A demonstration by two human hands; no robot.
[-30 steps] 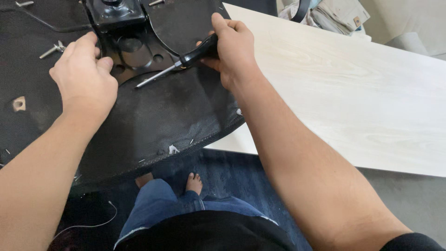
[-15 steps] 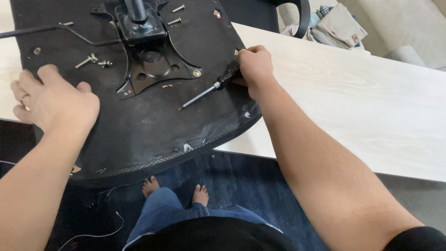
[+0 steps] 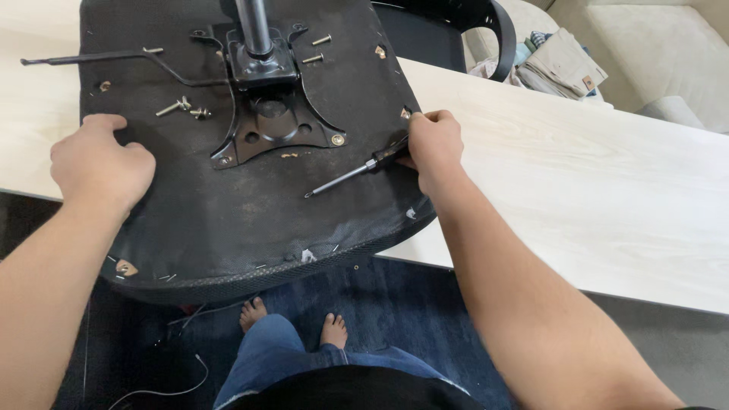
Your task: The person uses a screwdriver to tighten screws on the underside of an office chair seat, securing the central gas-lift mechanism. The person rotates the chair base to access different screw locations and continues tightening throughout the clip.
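Note:
An upturned black chair seat (image 3: 228,220) lies across a pale wooden table (image 3: 592,190), its front edge hanging past the table. A black metal mounting plate (image 3: 269,125) with a steel post (image 3: 254,26) is fixed at its middle. My left hand (image 3: 99,163) rests on the seat's left edge, fingers curled over it. My right hand (image 3: 433,144) grips the seat's right edge and holds a black-handled screwdriver (image 3: 353,173), whose shaft lies on the seat pointing left. Loose screws (image 3: 182,108) lie left of the plate, and others (image 3: 319,49) lie to its upper right.
A thin black lever (image 3: 91,57) sticks out left from the plate. A black armrest (image 3: 493,30) and folded beige cloth (image 3: 558,68) lie at the table's far side. Below are a dark blue rug (image 3: 410,304), my bare feet (image 3: 292,319) and a loose wire (image 3: 167,380).
The view has tilted, showing more of the seat. My left hand slid to the seat's left edge. My right hand moved with the screwdriver from the plate to the right edge.

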